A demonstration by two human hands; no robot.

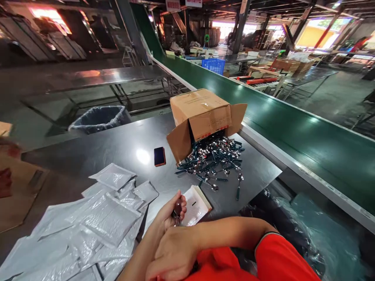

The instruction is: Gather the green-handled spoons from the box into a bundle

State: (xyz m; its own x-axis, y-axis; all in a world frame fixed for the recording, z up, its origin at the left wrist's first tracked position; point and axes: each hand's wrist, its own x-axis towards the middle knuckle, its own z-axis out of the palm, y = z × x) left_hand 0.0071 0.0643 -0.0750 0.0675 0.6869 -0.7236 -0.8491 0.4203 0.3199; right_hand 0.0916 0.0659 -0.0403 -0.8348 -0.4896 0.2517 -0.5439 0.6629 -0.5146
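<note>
1. Padded envelopes [111, 220] are piled on the desk [129, 146].
2. The right hand [175, 248] is crossed over the left wrist; whether its grip is closed cannot be told.
3. By the left hand [169, 214], probable spoons [177, 208] are clamped; they should be kept evenly bunched.
4. More spoons [211, 156] are spilled before the carton [202, 103]; its red print cannot be read surely.

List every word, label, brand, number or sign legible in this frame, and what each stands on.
No text can be quoted with certainty.
Cardboard box, open end: red print, upside down, too small to read surely.
Cardboard box, upper face: faint printed lines, too blurred.
Two hanging signs in the background: lettering too small.
Conveyor side rail: small marks, unreadable.
</note>
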